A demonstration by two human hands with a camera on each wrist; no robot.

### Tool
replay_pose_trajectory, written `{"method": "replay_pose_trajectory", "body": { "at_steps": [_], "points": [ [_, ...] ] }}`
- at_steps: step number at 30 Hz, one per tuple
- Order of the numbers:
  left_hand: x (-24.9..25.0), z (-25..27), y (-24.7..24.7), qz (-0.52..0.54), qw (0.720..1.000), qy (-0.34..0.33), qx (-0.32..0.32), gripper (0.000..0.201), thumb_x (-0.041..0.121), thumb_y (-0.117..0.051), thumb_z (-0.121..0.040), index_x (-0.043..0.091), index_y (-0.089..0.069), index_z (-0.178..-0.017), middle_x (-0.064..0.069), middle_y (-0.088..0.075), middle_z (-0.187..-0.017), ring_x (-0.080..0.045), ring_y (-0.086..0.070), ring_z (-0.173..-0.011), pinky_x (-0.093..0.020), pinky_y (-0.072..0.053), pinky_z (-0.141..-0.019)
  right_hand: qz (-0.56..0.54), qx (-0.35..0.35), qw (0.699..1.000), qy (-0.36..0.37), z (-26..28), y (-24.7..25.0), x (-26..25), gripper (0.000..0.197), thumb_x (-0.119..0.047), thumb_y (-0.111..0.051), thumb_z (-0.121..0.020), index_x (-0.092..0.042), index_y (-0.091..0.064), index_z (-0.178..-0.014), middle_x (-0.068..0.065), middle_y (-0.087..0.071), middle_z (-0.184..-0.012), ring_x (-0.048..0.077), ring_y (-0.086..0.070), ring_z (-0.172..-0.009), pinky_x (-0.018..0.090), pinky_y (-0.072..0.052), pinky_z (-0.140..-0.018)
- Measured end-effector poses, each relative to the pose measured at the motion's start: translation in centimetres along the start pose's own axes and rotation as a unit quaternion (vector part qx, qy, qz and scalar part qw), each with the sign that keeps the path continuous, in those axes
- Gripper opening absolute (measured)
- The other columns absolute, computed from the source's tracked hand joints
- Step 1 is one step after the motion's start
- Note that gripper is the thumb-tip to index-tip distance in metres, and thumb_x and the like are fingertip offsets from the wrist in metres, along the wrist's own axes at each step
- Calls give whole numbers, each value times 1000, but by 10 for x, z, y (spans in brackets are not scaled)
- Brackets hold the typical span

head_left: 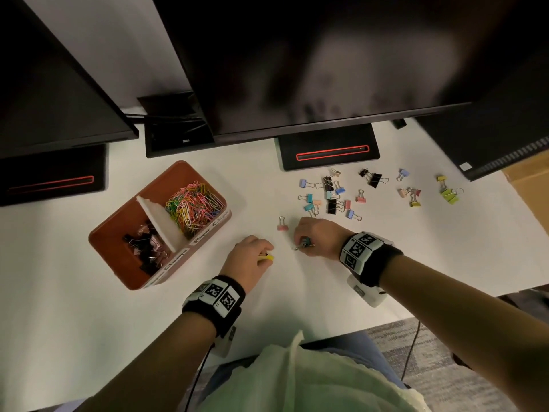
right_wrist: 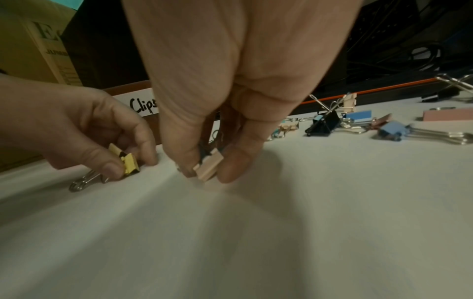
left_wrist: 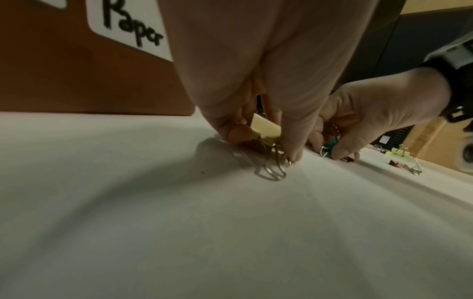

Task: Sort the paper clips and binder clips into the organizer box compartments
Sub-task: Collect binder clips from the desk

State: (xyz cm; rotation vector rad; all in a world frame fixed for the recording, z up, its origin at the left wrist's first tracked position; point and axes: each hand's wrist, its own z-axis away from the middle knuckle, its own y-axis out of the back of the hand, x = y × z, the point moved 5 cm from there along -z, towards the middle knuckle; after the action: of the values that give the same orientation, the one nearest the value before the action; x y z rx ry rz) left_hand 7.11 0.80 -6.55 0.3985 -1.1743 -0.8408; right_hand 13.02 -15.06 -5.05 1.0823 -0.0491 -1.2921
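Note:
My left hand [head_left: 264, 257] pinches a yellow binder clip [left_wrist: 265, 130] against the white desk, just right of the organizer box [head_left: 113, 242]. My right hand [right_wrist: 208, 171] is beside it, gripping a small bunch of binder clips, with a peach one [right_wrist: 208, 166] and a teal one [head_left: 306, 241] showing. The brown box has a white divider. Coloured paper clips [head_left: 193, 205] fill its far compartment, and black and pink binder clips [head_left: 147, 248] lie in the near one. A pink binder clip [head_left: 282, 224] lies loose just beyond my hands. Several more binder clips [head_left: 332, 194] are scattered behind it.
Black monitors overhang the back of the desk, their stands [head_left: 329, 150] set behind the clips. Yellow-green binder clips [head_left: 448, 191] lie at the far right, near a cardboard box [head_left: 528, 176]. The desk's front edge [head_left: 386, 322] runs close to my body.

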Motion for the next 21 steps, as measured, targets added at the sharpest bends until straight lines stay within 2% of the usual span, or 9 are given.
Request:
{"method": "replay_pose_trajectory", "body": {
  "at_steps": [4,7,8,10,13,15,18,19,21],
  "points": [
    [1,7,8,11,999,23,-39,9,14,-64,-81,15,-67,-89,0,-51,-93,-20,-57,-80,-30,-52,-76,8,10,1000,3,-2,0,-7,13,-10,-63,-80,-9,-68,-92,7,-58,-103,17,-53,-86,32,-49,-85],
    [8,20,25,45,998,12,-30,8,13,-66,-80,16,-68,-87,1,-52,-95,-17,-59,-87,-30,-51,-86,5,18,999,27,-5,2,-20,10,-10,-65,-79,-7,-70,-88,7,-58,-101,18,-58,-95,31,-49,-86],
    [12,26,35,69,998,3,-11,8,12,-67,-80,17,-68,-86,0,-54,-95,-16,-60,-88,-28,-51,-86,-1,28,999,43,-6,5,-28,9,-10,-65,-79,-8,-71,-87,4,-57,-97,16,-58,-94,29,-48,-84],
    [19,42,61,108,993,-12,49,8,12,-68,-79,17,-68,-86,2,-54,-95,-10,-60,-84,-16,-49,-80,-15,56,995,82,-9,13,-52,8,-13,-67,-79,-10,-71,-86,-4,-50,-91,12,-54,-78,23,-44,-74],
    [10,70,109,149,976,1,157,9,12,-71,-77,16,-68,-84,7,-53,-96,-3,-59,-82,-6,-45,-74,-41,84,986,139,-20,26,-100,8,-16,-71,-78,-12,-71,-85,-3,-53,-92,7,-49,-70,11,-37,-68],
    [-11,87,139,172,956,31,235,12,11,-72,-76,19,-68,-84,7,-58,-97,-3,-60,-83,-13,-47,-77,-61,95,977,182,-33,31,-138,10,-17,-73,-77,-11,-71,-85,3,-58,-96,9,-50,-75,13,-39,-72],
    [-53,106,169,204,916,135,317,8,17,-68,-80,23,-66,-83,4,-67,-88,-14,-64,-83,-35,-53,-80,-67,105,968,216,-54,30,-197,13,-22,-72,-78,-13,-69,-88,6,-59,-98,15,-54,-86,26,-44,-80],
    [-63,110,174,233,902,164,324,2,21,-65,-83,21,-66,-85,2,-68,-86,-17,-65,-83,-39,-55,-80,-68,109,968,218,-62,27,-214,15,-23,-71,-79,-13,-68,-90,6,-58,-99,15,-53,-86,28,-44,-81],
    [-76,112,177,333,873,205,293,26,38,-53,-90,15,-65,-97,-4,-68,-93,-20,-65,-92,-40,-56,-80,-62,105,970,208,-76,20,-241,21,-27,-69,-81,-13,-65,-95,7,-58,-101,15,-51,-89,31,-43,-84]
  ]
}}
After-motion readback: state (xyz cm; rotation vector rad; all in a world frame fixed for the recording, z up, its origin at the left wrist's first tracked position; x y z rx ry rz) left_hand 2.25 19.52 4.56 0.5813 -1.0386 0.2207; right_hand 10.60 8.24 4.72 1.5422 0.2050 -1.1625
